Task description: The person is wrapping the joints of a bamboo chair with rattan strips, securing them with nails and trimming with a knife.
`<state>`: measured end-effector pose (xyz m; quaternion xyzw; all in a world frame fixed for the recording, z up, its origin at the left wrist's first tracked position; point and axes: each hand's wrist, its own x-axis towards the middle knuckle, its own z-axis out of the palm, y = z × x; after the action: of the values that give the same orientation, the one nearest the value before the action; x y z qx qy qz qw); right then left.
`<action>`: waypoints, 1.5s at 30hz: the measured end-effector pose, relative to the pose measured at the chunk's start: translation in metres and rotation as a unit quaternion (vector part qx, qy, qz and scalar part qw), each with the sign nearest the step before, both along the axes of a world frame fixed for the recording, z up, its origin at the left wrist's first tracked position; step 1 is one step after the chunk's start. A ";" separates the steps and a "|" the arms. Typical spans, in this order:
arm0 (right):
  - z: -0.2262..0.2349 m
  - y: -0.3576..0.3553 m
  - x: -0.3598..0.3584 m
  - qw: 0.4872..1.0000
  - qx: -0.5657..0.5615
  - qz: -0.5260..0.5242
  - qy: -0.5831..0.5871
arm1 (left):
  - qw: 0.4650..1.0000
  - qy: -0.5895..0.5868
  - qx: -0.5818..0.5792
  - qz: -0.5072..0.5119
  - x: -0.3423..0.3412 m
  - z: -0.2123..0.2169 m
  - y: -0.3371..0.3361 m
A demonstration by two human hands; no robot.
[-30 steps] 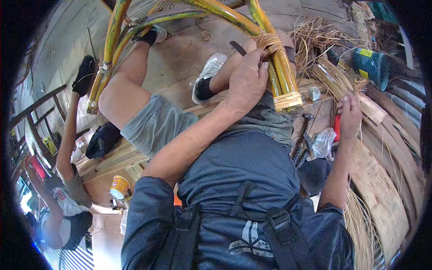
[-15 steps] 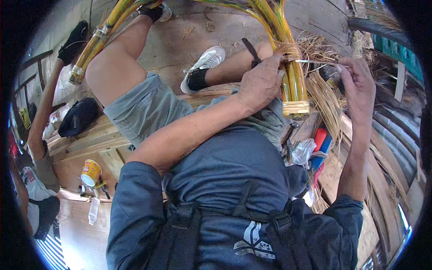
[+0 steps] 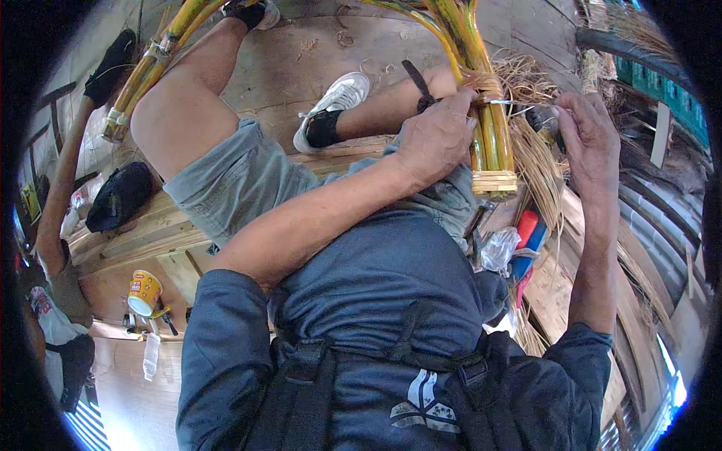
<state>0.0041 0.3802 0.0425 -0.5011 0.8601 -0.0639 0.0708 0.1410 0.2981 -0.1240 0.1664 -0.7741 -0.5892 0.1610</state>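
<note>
Item: bundle of yellow bamboo poles [image 3: 489, 143], lashed together, its cut ends bound by a flat strip band, running from the top of the view down to just right of the left hand's grip. Left hand [image 3: 436, 139]: fingers closed together around the bundle at a wrapped binding of pale fibre [image 3: 481, 83], thumb side toward the body; grip clamped on the poles. Right hand [image 3: 590, 139]: raised just right of the bundle, fingers pinched together on a thin strand of splint [image 3: 519, 101] that stretches leftward to the binding beneath the left grip; the strand itself is fine and partly hard to follow. Below and right of both grips: a sheaf of loose straw-coloured rattan strips [image 3: 538, 161] hanging beside the pole ends, then a red-and-blue tool handle [image 3: 526, 240] and a crumpled clear plastic bag [image 3: 496, 248] lying on wooden planks [image 3: 556, 301]. Left of the left grip: the person's own bent leg in grey shorts [image 3: 241, 177] and a white sneaker [image 3: 338, 101] resting on the plank floor [image 3: 301, 60]. Far left of the grips: a second run of yellow bamboo [image 3: 147, 71], a black bag [image 3: 120, 195], a yellow cup [image 3: 144, 292], and another person's arm [image 3: 64, 180] at the edge.
</note>
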 end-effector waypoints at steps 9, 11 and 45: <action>0.013 -0.018 0.001 0.992 0.058 -0.086 -0.066 | 0.998 0.011 -0.066 -0.012 0.000 0.004 -0.004; 0.016 -0.022 0.002 0.985 0.090 -0.116 -0.095 | 0.998 -0.002 -0.057 -0.029 0.000 0.004 -0.003; -0.183 0.296 0.100 0.686 -0.116 -0.674 -0.250 | 0.811 -0.179 0.398 -0.390 0.020 0.036 -0.005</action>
<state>0.1042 0.6763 -0.1407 0.2437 0.9021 -0.3168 0.1628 0.1610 0.2930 -0.0883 0.0021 -0.4866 -0.8189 -0.3042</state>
